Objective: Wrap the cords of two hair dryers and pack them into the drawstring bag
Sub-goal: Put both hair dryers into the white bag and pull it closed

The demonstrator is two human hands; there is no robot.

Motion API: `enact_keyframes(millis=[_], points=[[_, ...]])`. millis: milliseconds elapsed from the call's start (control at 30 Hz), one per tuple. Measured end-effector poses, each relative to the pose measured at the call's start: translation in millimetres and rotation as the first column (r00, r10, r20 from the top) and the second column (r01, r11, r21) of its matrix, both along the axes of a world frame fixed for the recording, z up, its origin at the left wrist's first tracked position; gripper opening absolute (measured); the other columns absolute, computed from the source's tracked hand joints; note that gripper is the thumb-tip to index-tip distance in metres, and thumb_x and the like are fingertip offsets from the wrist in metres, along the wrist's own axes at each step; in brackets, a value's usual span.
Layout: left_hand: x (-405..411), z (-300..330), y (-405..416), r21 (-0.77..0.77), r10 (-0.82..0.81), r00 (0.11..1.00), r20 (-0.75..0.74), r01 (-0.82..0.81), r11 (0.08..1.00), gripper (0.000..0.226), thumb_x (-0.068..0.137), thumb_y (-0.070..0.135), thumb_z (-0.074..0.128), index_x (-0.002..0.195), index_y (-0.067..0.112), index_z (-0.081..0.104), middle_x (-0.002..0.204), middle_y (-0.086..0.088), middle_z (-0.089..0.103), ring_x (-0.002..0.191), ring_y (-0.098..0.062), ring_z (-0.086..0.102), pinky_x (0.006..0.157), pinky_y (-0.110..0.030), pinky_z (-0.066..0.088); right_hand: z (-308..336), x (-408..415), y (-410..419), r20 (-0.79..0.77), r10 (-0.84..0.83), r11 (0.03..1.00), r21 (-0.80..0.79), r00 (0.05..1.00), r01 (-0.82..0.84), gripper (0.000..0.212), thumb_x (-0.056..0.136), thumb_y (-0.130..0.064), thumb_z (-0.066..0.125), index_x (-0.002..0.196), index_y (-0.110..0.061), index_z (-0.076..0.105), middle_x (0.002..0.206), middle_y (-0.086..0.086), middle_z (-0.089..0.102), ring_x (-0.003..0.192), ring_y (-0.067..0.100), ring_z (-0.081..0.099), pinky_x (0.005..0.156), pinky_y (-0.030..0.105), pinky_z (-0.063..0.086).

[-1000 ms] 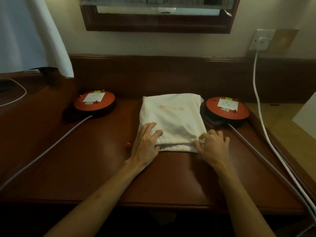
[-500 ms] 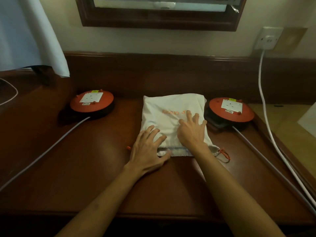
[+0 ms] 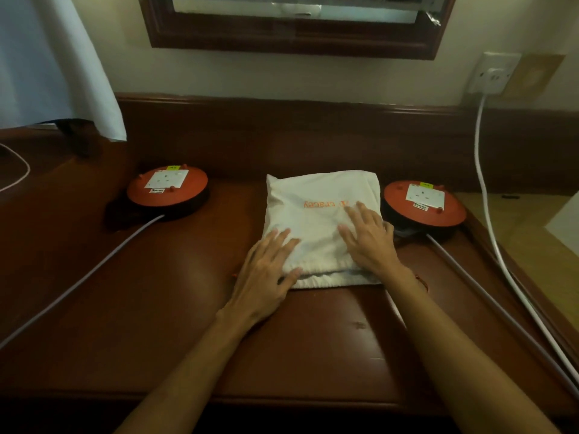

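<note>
A white drawstring bag [image 3: 319, 220] lies flat in the middle of the brown table [image 3: 156, 324], with orange letters on it. Both hands lie on the bag with fingers straight and spread, holding nothing. The left hand [image 3: 266, 274] rests on the bag's near left corner, partly on the table. The right hand [image 3: 369, 239] presses flat on the bag's right side. A round orange cord reel [image 3: 167, 187] sits far to the left, and another orange reel [image 3: 424, 203] sits just beside the bag on the right. A white cable [image 3: 484, 189] hangs from a wall socket [image 3: 495, 72].
</note>
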State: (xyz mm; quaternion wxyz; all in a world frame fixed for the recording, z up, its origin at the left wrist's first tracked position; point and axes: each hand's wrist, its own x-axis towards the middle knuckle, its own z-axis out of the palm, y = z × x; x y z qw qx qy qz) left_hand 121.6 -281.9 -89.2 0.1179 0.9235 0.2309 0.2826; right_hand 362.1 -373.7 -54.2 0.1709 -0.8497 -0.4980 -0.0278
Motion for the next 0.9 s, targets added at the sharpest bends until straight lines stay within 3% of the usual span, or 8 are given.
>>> enact_keyframes(millis=[100, 167, 233, 333, 433, 633, 733, 900], points=[[-28.2, -0.1, -2.1, -0.237, 0.199, 0.973, 0.119, -0.167, 0.957, 0.054, 0.099, 0.043, 0.059, 0.147, 0.021, 0.047, 0.157, -0.002, 0.041, 0.146, -0.018, 0.030, 0.116, -0.034, 0.026, -8.1, -22.9, -38.4, -0.244, -0.143, 0.931, 0.295, 0.959, 0.214, 0.053, 0.102, -0.049, 0.039, 0.148, -0.021, 0.042, 0.155, 0.006, 0.040, 0.143, 0.026, 0.034, 0.114, 0.051, 0.026], [-49.3, -5.1, -5.1, -0.364, 0.329, 0.940, 0.092, -0.276, 0.890, 0.046, 0.096, 0.042, 0.064, 0.134, 0.017, 0.059, 0.140, -0.004, 0.055, 0.131, -0.019, 0.043, 0.105, -0.030, 0.035, -18.4, -35.6, -73.2, -0.332, -0.208, 0.893, 0.320, 0.920, 0.317, 0.048, 0.099, -0.041, 0.049, 0.139, -0.015, 0.052, 0.140, 0.009, 0.052, 0.129, 0.029, 0.043, 0.107, 0.048, 0.034], [-60.2, -10.8, -6.5, -0.336, 0.356, 0.933, 0.049, -0.320, 0.886, 0.030, 0.093, 0.039, 0.068, 0.115, 0.017, 0.069, 0.119, 0.000, 0.061, 0.114, -0.017, 0.048, 0.092, -0.028, 0.039, -27.6, -37.1, -101.3, -0.384, -0.198, 0.913, 0.263, 0.902, 0.313, 0.038, 0.097, -0.021, 0.059, 0.133, -0.009, 0.056, 0.130, 0.012, 0.055, 0.121, 0.029, 0.047, 0.102, 0.044, 0.040], [-63.6, -9.9, -7.4, -0.276, 0.341, 0.940, 0.019, -0.323, 0.905, 0.013, 0.092, 0.032, 0.070, 0.093, 0.019, 0.071, 0.097, 0.005, 0.058, 0.096, -0.014, 0.047, 0.080, -0.028, 0.036, -32.7, -35.2, -122.3, -0.353, -0.150, 0.935, 0.253, 0.924, 0.248, 0.038, 0.094, -0.003, 0.057, 0.132, -0.004, 0.057, 0.125, 0.011, 0.056, 0.118, 0.024, 0.047, 0.096, 0.030, 0.036], [-72.1, -6.1, -5.4, -0.299, 0.300, 0.954, 0.011, -0.283, 0.911, 0.007, 0.092, 0.021, 0.072, 0.086, 0.019, 0.069, 0.084, 0.004, 0.061, 0.086, -0.019, 0.054, 0.074, -0.031, 0.037, -32.7, -35.0, -123.9, -0.312, -0.174, 0.914, 0.301, 0.934, 0.271, 0.036, 0.094, 0.005, 0.054, 0.129, -0.003, 0.060, 0.119, 0.012, 0.059, 0.113, 0.028, 0.051, 0.092, 0.029, 0.036], [-84.3, -3.1, -2.4, -0.294, 0.308, 0.951, -0.021, -0.300, 0.908, 0.016, 0.094, 0.017, 0.068, 0.079, 0.021, 0.062, 0.084, 0.002, 0.060, 0.086, -0.020, 0.055, 0.078, -0.038, 0.044, -35.0, -34.5, -124.0, -0.298, -0.248, 0.874, 0.342, 0.922, 0.346, 0.009, 0.094, -0.004, 0.062, 0.097, -0.002, 0.071, 0.093, 0.013, 0.068, 0.091, 0.030, 0.059, 0.079, 0.037, 0.045], [-95.4, -1.2, 3.2, -0.250, 0.358, 0.933, -0.038, -0.356, 0.900, 0.017, 0.094, 0.021, 0.068, 0.079, 0.023, 0.062, 0.084, 0.004, 0.059, 0.084, -0.019, 0.056, 0.075, -0.039, 0.045, -35.5, -34.6, -130.6, -0.257, -0.258, 0.913, 0.252, 0.931, 0.322, 0.012, 0.096, -0.005, 0.059, 0.093, -0.001, 0.071, 0.091, 0.012, 0.063, 0.089, 0.029, 0.054, 0.077, 0.035, 0.041], [-110.9, 5.3, 9.4, -0.265, 0.358, 0.933, -0.018, -0.350, 0.898, 0.013, 0.090, 0.017, 0.073, 0.079, 0.016, 0.067, 0.082, 0.001, 0.061, 0.079, -0.018, 0.058, 0.069, -0.026, 0.035, -32.0, -41.1, -140.5, -0.174, -0.195, 0.959, 0.175, 0.965, 0.225, 0.016, 0.098, -0.010, 0.059, 0.087, -0.002, 0.067, 0.088, 0.008, 0.059, 0.086, 0.027, 0.051, 0.072, 0.033, 0.032]])
